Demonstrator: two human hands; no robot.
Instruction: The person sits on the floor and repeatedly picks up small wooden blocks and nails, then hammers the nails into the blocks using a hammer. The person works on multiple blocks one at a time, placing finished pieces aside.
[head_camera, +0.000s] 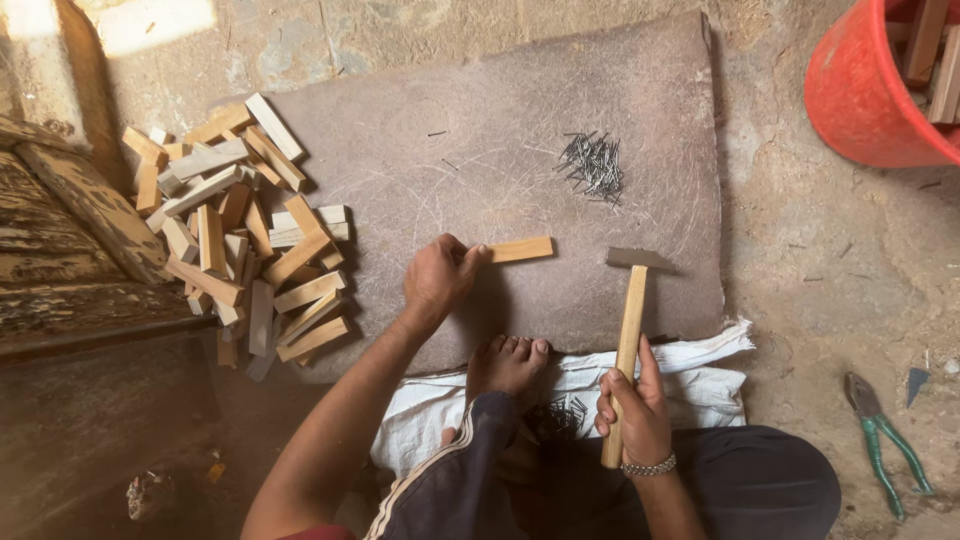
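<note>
The left hand (436, 278) pins 1 small wooden block (518, 250) flat on the brown fibre mat (480, 100), fingertips pressing down on the block's left end. The right hand (634, 412) is closed around the lower part of the hammer (629, 340) handle; the steel head rests on the mat, just right of the block and apart from it.

The block lies near the middle of the mat, below a loose heap of nails (592, 163) and well apart from the pile of similar blocks (240, 225) at the mat's left edge. Its long axis runs left to right, tilted slightly up to the right; the free end points toward the hammer head. The hammer's long axis runs nearly upright in view, head away from the person.

For sound work, judged from this position:
1. Keep the block flat, with fingers clear of the free end
2. Hold the handle low for a controlled swing

Green-handled pliers (885, 437) lie on the floor at right; a red bucket (860, 90) stands at upper right
</note>
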